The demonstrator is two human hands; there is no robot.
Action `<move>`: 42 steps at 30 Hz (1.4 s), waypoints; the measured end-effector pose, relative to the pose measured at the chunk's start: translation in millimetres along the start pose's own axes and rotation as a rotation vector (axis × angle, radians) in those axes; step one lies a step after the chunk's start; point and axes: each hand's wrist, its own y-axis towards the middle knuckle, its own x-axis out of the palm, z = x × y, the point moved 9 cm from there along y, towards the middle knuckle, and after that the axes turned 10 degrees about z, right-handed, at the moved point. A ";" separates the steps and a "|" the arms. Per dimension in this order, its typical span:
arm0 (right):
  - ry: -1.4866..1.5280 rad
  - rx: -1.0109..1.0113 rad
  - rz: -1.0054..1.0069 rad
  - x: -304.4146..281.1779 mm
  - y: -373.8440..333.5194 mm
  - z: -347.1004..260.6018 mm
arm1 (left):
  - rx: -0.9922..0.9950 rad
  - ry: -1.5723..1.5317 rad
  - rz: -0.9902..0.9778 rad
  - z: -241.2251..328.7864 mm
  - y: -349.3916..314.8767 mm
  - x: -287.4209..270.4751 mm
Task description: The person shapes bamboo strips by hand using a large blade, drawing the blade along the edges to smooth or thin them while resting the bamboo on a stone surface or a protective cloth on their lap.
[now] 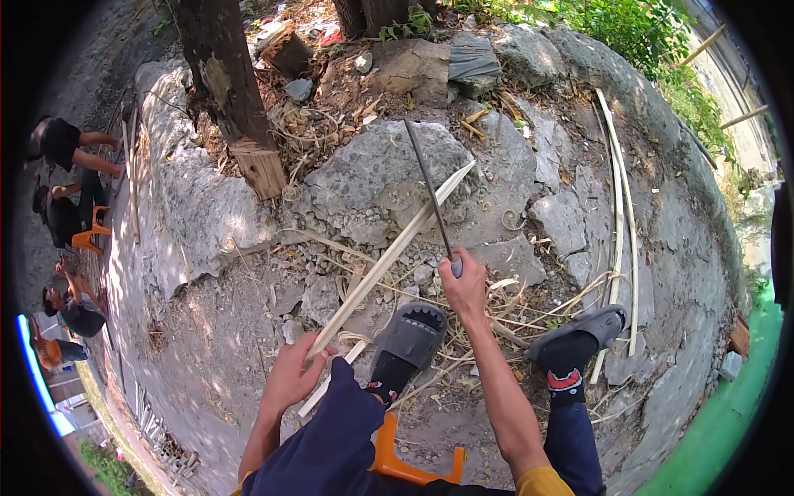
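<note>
My left hand (pixel 291 370) is closed around the near end of a long pale bamboo strip (pixel 382 263). The strip slants up and away to the right, and its far end lies over a rough grey rock (pixel 351 178). In my right hand (pixel 466 285) is the handle of a long-bladed knife (pixel 420 161), fingers wrapped around it. Its narrow dark blade points away and slightly left, crossing the strip near the far end. Whether the edge bites into the bamboo cannot be made out. Curled shavings (pixel 451 364) litter the ground around my feet.
Long pale strips (pixel 617 223) lie on the right, beside my sandalled right foot (pixel 579 335). A tree trunk (pixel 227 91) rises behind the rock. Part of an orange stool (pixel 405 459) shows beneath me. Several people (pixel 70 207) sit at the far left. Broken concrete slabs (pixel 562 221) cover the ground.
</note>
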 end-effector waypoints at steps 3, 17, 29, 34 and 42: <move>0.017 -0.023 0.002 0.6 2.2 -7.5 | 0.121 0.061 0.142 6.6 -12.4 -3.4; 0.049 -0.142 -0.053 -2.1 14.8 -42.3 | -0.026 0.486 0.386 42.1 -62.9 -50.1; 0.059 -0.070 -0.088 15.3 1.1 -18.7 | -0.226 -0.106 -0.269 -44.3 -11.9 19.0; 0.079 -0.031 -0.099 20.3 0.0 -18.7 | -0.262 -0.391 -0.701 -42.7 8.3 53.9; 0.063 -0.024 -0.117 23.8 4.1 -20.7 | -0.226 -0.278 -0.766 -5.2 75.6 63.1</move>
